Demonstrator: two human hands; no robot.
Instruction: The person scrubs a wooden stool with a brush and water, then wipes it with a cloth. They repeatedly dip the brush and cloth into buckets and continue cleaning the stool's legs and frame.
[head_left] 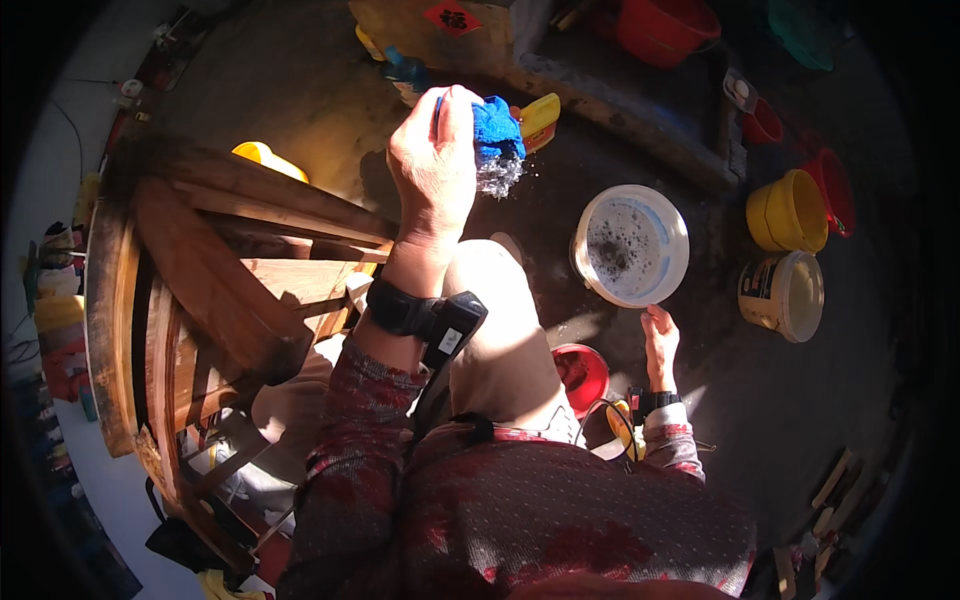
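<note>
Up front, my left hand (435, 165) is closed around a bunched blue cloth (495, 128). Something whitish and glinting hangs below it, with small specks in the air; I cannot tell whether it is water or foam. To the right stands a round white bucket (678, 225), its inside showing liquid and many dark specks. The fingers of my right hand (660, 348) pinch the bucket's near rim. Black bands with small boxes sit on both my wrists. A red bucket (590, 375) stands beside my knee, partly hidden.
A wooden frame of slanted planks (220, 270) is close on my left. At the right are a yellow bucket (780, 212) and a pale tub (790, 298). Beyond lie a low ledge (620, 110), a red basin (665, 32), a yellow container (541, 118) and a blue bottle (404, 70).
</note>
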